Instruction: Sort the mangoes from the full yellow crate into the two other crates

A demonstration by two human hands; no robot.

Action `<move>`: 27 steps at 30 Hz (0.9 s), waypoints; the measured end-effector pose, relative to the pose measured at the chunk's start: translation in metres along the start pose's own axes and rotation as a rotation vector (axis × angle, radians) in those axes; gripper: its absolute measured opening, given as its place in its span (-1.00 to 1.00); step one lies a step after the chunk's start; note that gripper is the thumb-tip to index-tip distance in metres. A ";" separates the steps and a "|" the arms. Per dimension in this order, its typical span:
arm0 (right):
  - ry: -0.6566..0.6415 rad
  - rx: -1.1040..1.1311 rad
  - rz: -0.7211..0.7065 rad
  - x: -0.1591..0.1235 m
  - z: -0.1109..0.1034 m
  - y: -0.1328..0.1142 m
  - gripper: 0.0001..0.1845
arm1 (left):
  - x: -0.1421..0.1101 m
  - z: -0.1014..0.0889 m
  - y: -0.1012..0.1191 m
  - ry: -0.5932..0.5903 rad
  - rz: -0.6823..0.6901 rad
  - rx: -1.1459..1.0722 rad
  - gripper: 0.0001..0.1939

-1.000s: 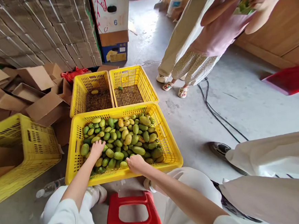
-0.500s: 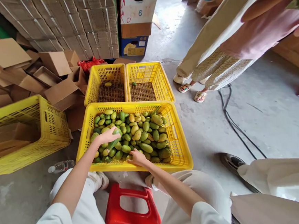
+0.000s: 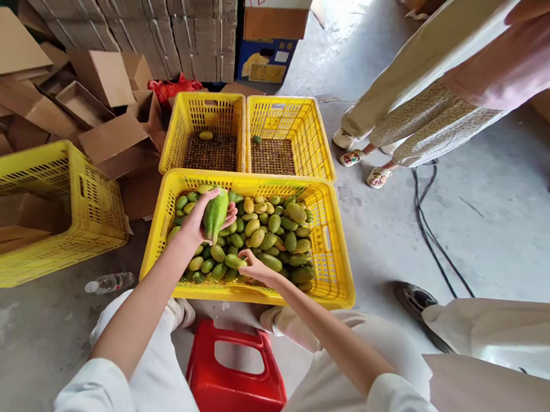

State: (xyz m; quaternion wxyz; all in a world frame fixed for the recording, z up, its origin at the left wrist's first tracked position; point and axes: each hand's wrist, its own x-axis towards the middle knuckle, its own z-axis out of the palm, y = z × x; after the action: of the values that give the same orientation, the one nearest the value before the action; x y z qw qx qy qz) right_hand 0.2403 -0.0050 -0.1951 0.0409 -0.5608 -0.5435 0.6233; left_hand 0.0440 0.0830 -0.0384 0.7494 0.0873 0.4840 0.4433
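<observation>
My left hand (image 3: 197, 223) is wrapped round a large green fruit (image 3: 216, 214), long and broad-ended with a narrow lower tip, papaya-like in shape. It is raised over a wide yellow plastic crate (image 3: 340, 245) in front of me. My right hand (image 3: 256, 268) grips a smaller yellow-green fruit (image 3: 234, 261) between thumb and fingers, low over the pile near the crate's front side. Beneath both hands lies a heap of green and yellowish oval fruits (image 3: 268, 240) of mixed sizes. My palms and part of each fruit's underside are hidden.
Behind stand two more yellow crates, the left crate (image 3: 167, 138) holding a yellowish fruit (image 3: 206, 135) and the right crate (image 3: 321, 135) a green one (image 3: 256, 140). A red stool (image 3: 236, 387), a bottle (image 3: 109, 283), cardboard boxes (image 3: 112, 139), black cables (image 3: 432, 232) and other people's legs (image 3: 416, 131) surround me.
My left hand has lifted the large green fruit off the pile and turned it upward. My right hand has raised the smaller fruit slightly. The view has shifted.
</observation>
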 end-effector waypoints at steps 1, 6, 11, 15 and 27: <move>0.001 0.117 -0.005 -0.001 -0.005 -0.008 -0.58 | -0.003 0.001 0.002 0.003 0.022 -0.072 -0.67; 0.061 0.587 -0.117 -0.015 -0.037 -0.053 -0.44 | -0.020 0.009 0.016 0.026 0.026 -0.225 -0.66; -0.067 1.084 -0.254 -0.040 -0.067 -0.084 -0.52 | -0.031 0.016 0.026 -0.058 -0.045 -0.243 -0.50; -0.091 1.215 -0.294 -0.055 -0.078 -0.094 -0.67 | -0.034 0.015 0.019 -0.136 -0.027 -0.205 -0.55; -0.076 1.461 -0.293 -0.070 -0.090 -0.100 -0.82 | -0.053 0.016 -0.001 -0.035 -0.031 -0.252 -0.53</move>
State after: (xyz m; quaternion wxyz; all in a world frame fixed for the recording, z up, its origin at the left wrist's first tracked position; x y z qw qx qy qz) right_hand 0.2771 0.0461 -0.0577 0.4669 -0.2906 -0.0610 0.8330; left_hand 0.0505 0.0473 0.0036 0.7695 -0.0074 0.4126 0.4875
